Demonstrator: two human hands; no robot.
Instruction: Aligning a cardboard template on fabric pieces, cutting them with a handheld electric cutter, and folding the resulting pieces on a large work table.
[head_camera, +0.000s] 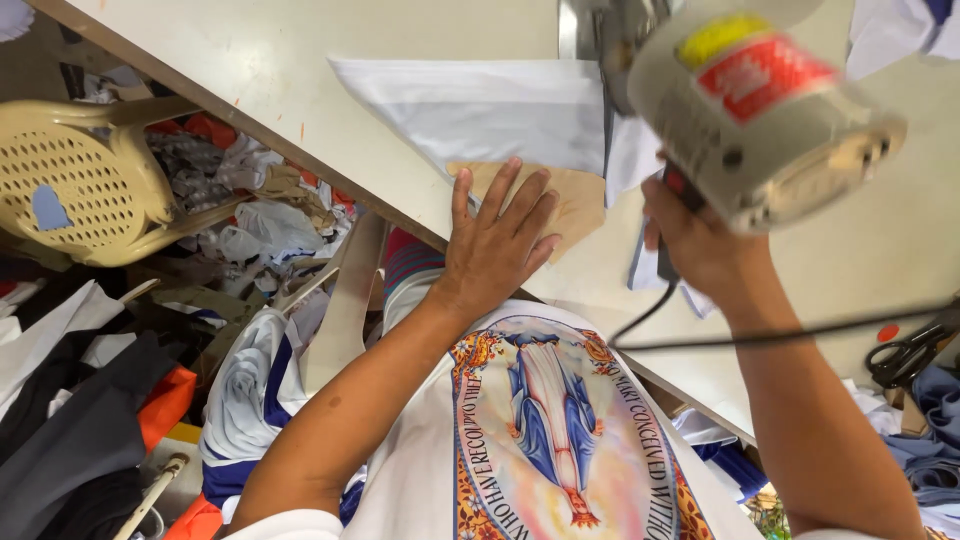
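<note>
White fabric (480, 110) lies stacked on the pale worktop (250, 50), with a tan paper pattern (575, 200) at its near corner. Left hand (495, 245) presses flat, fingers spread, on that pattern; right hand (700, 245) clamps the cutting machine (750, 110) just beside the fabric's right edge. Scissors (910, 350) lie well apart, rightward.

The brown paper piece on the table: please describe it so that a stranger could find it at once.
Start at the pale table and find the white cloth beside the cutting machine. The brown paper lies at the cloth's near edge, under the fingers of the flat left hand. It is the only tan, cardboard-coloured piece there.
</note>
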